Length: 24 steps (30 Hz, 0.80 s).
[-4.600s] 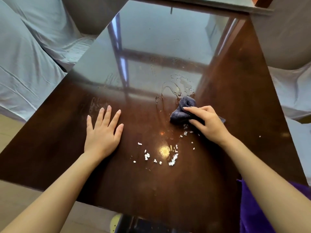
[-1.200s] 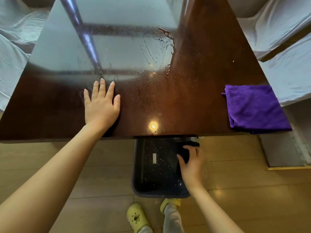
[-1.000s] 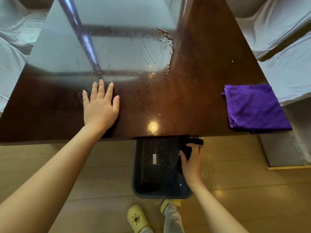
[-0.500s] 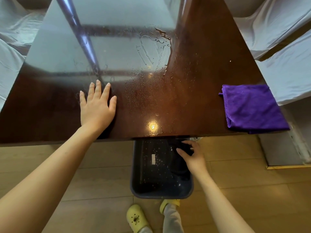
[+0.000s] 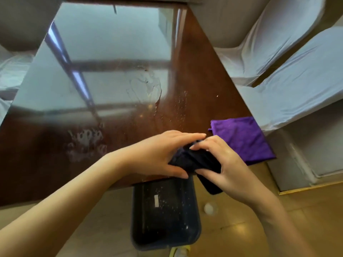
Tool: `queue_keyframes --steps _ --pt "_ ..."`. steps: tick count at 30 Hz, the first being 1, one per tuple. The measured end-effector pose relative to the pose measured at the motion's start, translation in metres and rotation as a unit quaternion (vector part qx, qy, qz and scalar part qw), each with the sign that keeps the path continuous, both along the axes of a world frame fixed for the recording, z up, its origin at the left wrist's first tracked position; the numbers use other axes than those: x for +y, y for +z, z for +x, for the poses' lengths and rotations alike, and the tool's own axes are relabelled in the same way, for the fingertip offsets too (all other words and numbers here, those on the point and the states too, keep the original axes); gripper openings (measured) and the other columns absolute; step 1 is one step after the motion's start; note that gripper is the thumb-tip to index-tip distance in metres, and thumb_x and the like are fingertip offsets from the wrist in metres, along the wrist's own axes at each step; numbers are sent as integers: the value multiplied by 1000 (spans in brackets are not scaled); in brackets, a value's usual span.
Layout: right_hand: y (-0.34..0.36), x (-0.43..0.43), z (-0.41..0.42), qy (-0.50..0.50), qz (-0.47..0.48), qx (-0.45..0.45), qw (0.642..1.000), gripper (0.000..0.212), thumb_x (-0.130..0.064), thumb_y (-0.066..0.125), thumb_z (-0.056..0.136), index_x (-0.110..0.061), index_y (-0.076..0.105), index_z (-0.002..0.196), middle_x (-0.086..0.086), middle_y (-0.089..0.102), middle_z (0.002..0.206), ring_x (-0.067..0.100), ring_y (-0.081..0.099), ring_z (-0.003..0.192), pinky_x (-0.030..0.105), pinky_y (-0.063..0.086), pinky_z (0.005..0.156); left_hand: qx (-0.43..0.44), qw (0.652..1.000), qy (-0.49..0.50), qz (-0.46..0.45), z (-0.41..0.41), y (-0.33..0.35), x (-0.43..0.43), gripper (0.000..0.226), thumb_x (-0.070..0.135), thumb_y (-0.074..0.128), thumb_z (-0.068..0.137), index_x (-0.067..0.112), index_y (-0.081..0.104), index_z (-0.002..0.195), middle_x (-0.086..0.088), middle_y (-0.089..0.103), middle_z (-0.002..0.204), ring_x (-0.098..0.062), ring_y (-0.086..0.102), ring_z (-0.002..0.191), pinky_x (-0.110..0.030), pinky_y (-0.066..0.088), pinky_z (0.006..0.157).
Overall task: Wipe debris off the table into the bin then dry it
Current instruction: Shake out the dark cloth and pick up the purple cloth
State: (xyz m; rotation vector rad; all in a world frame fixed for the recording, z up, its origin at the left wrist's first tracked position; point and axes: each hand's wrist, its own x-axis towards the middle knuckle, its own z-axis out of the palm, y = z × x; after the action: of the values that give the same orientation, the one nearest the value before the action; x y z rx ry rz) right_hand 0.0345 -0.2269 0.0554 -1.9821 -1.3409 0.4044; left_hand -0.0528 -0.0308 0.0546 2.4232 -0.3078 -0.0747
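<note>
Both hands hold a dark blue cloth point(image 5: 194, 161) just above the near edge of the glossy brown table point(image 5: 194, 80). My left hand point(image 5: 159, 153) grips its left side, my right hand point(image 5: 220, 164) its right side, and one end hangs down past the table edge. Directly below stands a dark bin point(image 5: 165, 214) on the floor, with white crumbs scattered inside. A folded purple cloth point(image 5: 243, 140) lies at the table's near right corner. Water streaks and drops point(image 5: 148, 89) glisten in the table's middle, and a wet handprint point(image 5: 85, 143) shows at the near left.
White-covered chairs point(image 5: 287, 75) stand to the right and also along the left edge point(image 5: 11, 75). A single white crumb point(image 5: 217, 96) lies on the table's right side. The floor is light wood, with a yellow shoe point(image 5: 179, 252) showing below the bin.
My left hand lifted off the table, leaving a wet print, and joined the right. My right hand rose from the bin with the dark cloth to table-edge height.
</note>
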Motion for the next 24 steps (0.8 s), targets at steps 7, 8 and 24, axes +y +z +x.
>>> queue_keyframes --steps 7,8,24 --pt "37 17 66 -33 52 -80 995 56 2 76 69 -6 46 116 8 44 110 2 43 95 9 38 87 -123 977 156 82 60 21 -22 69 22 66 72 24 36 134 -2 58 109 -21 52 101 -22 36 78" --pt "39 17 77 -54 62 -71 994 59 -2 77 69 -8 45 118 6 43 111 3 45 94 8 39 85 -135 971 182 81 70 23 -23 59 21 66 72 20 46 127 -4 59 107 -23 54 98 -23 34 75" --pt "-34 27 274 -182 -94 11 979 30 -4 66 74 -12 62 102 13 66 102 30 60 94 39 48 80 -38 926 371 -62 251 -67 -45 38 17 68 72 11 52 106 -8 59 104 -26 53 98 -22 29 69"
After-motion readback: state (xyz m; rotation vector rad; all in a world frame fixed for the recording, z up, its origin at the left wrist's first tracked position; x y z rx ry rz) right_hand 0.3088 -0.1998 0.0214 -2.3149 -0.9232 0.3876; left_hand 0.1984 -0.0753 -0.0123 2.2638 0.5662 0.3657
